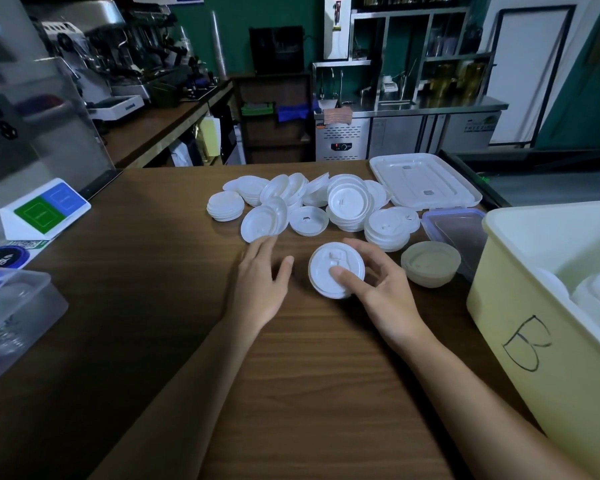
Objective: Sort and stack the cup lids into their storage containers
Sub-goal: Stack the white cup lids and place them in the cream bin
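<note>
Two hands just before the lid pile: right hand grips a white lid, curled fingers hiding its right edge; left hand lies spread, empty.

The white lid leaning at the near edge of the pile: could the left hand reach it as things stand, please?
Probably yes. The left hand is open and empty, its fingertips lie right beside the leaning lid, and nothing stands between them. The right hand grips another white lid.

On the counter I am facing: lid pile lying at 12 o'clock; container cover at 1; bin standing at 3; tub at 9; sign stand at 10; lid stack sitting in my right hand, before the pile.
</note>
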